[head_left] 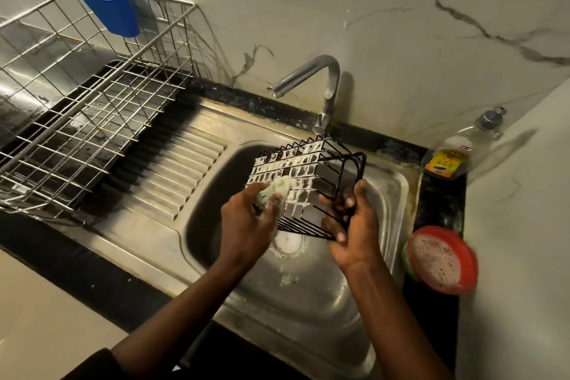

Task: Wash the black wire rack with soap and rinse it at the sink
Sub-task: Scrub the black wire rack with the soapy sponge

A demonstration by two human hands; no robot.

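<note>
The left hand (246,219) gripped a soapy sponge (274,190) against the black wire rack (305,185), which the right hand (354,225) clasped by its end over the sink (398,191). Scrubbing each bar in turn would suit; the tap (311,77) stood close behind, with open basin below.

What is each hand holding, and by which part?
The right hand grips the black wire rack by its end frame; the left hand holds a soapy green scrubber against its side.
</note>
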